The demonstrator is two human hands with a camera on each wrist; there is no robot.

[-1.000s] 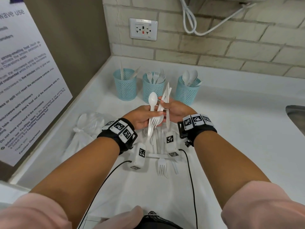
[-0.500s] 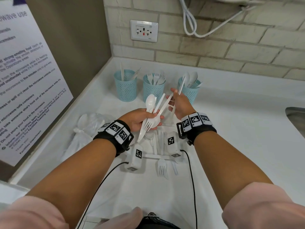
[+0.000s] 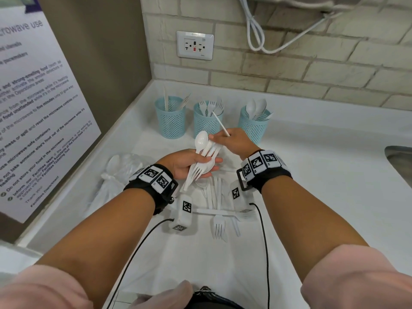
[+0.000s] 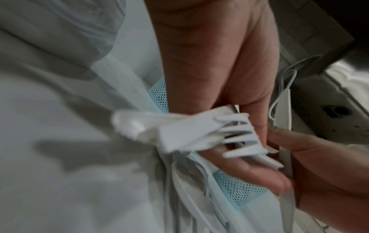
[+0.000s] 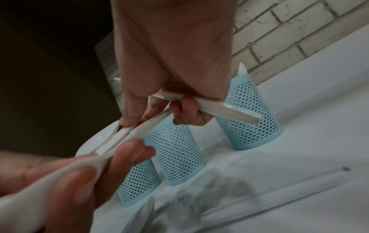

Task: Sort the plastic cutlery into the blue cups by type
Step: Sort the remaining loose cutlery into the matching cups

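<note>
Over white counter [image 3: 312,175], both hands' fingers [image 3: 217,139] around cutlery [image 3: 204,157].

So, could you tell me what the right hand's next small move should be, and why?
Probably draw the pinched handle free of the bundle. The right hand holds a knife under its curled fingers, while its thumb and forefinger pinch one handle among the spoons and forks that the left hand grips. I cannot tell what type that piece is.
</note>
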